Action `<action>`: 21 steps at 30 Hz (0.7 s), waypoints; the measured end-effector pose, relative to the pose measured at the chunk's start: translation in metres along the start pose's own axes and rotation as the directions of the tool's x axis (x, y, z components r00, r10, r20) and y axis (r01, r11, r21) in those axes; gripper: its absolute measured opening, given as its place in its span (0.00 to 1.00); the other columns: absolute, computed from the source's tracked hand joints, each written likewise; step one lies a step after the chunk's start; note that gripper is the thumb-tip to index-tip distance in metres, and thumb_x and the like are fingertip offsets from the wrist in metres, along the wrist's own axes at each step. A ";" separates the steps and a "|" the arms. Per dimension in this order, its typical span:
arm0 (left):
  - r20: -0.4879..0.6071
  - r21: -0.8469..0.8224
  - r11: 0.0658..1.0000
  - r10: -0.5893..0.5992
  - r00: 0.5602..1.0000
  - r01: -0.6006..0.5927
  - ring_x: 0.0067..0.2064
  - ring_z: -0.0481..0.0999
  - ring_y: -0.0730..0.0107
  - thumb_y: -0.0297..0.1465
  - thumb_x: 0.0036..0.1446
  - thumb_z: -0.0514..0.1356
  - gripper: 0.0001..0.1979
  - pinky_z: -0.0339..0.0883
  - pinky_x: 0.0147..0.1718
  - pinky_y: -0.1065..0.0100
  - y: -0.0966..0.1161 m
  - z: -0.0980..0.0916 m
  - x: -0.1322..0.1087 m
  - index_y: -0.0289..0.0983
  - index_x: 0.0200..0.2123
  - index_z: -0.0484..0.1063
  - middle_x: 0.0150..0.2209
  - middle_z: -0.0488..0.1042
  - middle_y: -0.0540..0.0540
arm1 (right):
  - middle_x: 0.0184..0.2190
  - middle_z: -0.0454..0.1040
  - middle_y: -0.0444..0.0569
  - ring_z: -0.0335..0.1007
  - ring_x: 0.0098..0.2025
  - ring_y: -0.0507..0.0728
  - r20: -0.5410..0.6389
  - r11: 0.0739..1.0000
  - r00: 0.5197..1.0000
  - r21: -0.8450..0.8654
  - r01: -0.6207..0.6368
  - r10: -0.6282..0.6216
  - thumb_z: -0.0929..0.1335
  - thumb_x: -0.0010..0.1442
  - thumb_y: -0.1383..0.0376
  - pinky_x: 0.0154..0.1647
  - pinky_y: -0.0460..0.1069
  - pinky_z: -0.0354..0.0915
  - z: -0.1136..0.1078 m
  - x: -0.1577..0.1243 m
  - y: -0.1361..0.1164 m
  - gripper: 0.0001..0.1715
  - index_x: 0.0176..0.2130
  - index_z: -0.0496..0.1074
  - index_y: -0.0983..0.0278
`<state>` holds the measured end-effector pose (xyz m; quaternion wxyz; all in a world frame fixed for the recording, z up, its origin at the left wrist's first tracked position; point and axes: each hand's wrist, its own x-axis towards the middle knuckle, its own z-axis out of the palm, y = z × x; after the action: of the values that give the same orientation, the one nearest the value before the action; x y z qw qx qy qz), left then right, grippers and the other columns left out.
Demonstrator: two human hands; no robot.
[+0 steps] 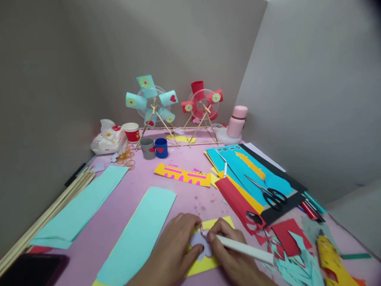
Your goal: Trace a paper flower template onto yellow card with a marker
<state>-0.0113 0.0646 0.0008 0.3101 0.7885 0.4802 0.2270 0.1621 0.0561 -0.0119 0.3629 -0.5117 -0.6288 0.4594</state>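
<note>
My right hand (230, 248) grips a white marker (245, 249), its tip at the edge of a small lilac paper cutout (198, 239). The cutout, with rounded lobes, lies on a yellow paper square (218, 225). My left hand (175, 244) presses the cutout down with its thumb, fingers curled around its far side. My fingers partly hide the cutout and the marker's tip. Left of my left hand lies a stack of light-blue paper strips (143, 226). Red and light-blue paper scraps (293, 254) are heaped right of my right hand.
Two stick-framed paper wheels, one light blue (153, 99) and one red (202, 101), stand at the back. Black scissors (272, 196) rest on sheets at right. A yellow glue gun (329, 254), a pink bottle (237, 121), wooden sticks (68, 194) and a phone (34, 270) surround the work area.
</note>
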 end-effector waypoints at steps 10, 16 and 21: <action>0.001 -0.002 1.000 0.002 1.000 -0.002 0.45 0.66 0.64 0.24 0.52 0.57 0.15 0.60 0.45 0.62 0.004 -0.002 0.000 0.42 0.43 0.63 0.43 0.68 0.48 | 0.19 0.67 0.41 0.66 0.22 0.53 0.040 0.996 0.999 -0.091 0.001 0.003 0.59 0.61 0.55 0.23 0.45 0.56 -0.001 0.001 -0.009 0.14 0.28 0.61 0.61; 0.011 -0.001 1.000 -0.008 1.000 0.008 0.46 0.65 0.64 0.25 0.53 0.57 0.13 0.60 0.46 0.62 0.006 -0.003 -0.001 0.41 0.43 0.63 0.44 0.68 0.48 | 0.19 0.67 0.42 0.68 0.24 0.54 0.039 0.987 0.999 -0.162 0.010 -0.003 0.59 0.61 0.56 0.26 0.46 0.58 -0.001 0.001 -0.010 0.15 0.27 0.60 0.60; 0.019 0.004 1.000 -0.008 1.000 0.008 0.46 0.65 0.64 0.25 0.54 0.57 0.13 0.59 0.46 0.62 0.008 -0.004 -0.001 0.41 0.43 0.63 0.43 0.68 0.48 | 0.20 0.68 0.43 0.68 0.23 0.54 0.058 0.985 0.998 -0.173 0.012 -0.002 0.58 0.61 0.55 0.25 0.46 0.58 -0.002 0.003 -0.010 0.15 0.28 0.60 0.61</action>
<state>-0.0096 0.0616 0.0089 0.3141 0.7894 0.4807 0.2172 0.1598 0.0592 -0.0015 0.3003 -0.5259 -0.6783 0.4161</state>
